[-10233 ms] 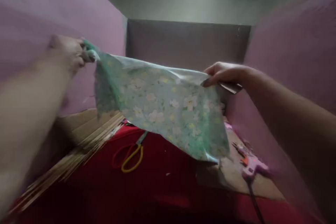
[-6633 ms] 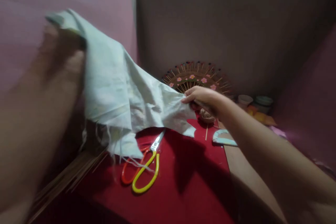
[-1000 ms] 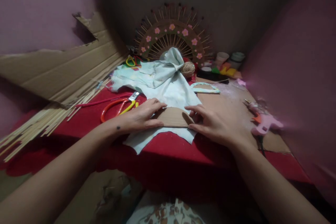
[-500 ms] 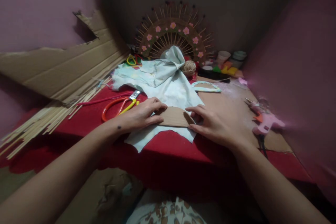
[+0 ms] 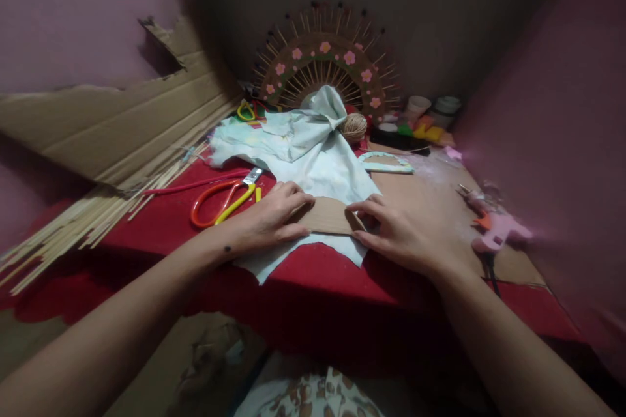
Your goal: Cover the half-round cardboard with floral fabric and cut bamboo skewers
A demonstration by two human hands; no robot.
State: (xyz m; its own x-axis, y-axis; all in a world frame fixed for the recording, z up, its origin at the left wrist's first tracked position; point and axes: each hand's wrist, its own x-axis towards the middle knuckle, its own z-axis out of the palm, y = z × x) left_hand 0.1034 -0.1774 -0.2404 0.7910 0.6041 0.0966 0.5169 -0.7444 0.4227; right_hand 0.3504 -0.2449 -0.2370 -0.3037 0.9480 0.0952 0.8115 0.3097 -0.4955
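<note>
A half-round piece of cardboard (image 5: 328,216) lies on pale blue-green cloth (image 5: 325,172), its straight side towards me. My left hand (image 5: 278,215) grips its left end between thumb and fingers. At the other end, my right hand (image 5: 388,225) pinches the cardboard the same way. The cloth stretches back in folds behind the piece, and a strip of it shows in front. Scissors with orange and yellow handles (image 5: 199,207) lie just left of my left hand. A cloth-edged half-round cardboard piece (image 5: 386,161) rests behind my right hand.
Thin bamboo sticks (image 5: 73,234) and a large cardboard sheet (image 5: 98,124) occupy the left side. A pink glue gun (image 5: 501,231) lies on flat cardboard (image 5: 415,208) at right. A flowered stick fan (image 5: 325,49), twine ball (image 5: 353,127) and cup (image 5: 417,106) stand at the back of the red-covered table (image 5: 317,273).
Both hands keep their hold on the cardboard. My left hand has shifted slightly, its fingers reaching a little further over the left end. Otherwise the view has only drifted a little.
</note>
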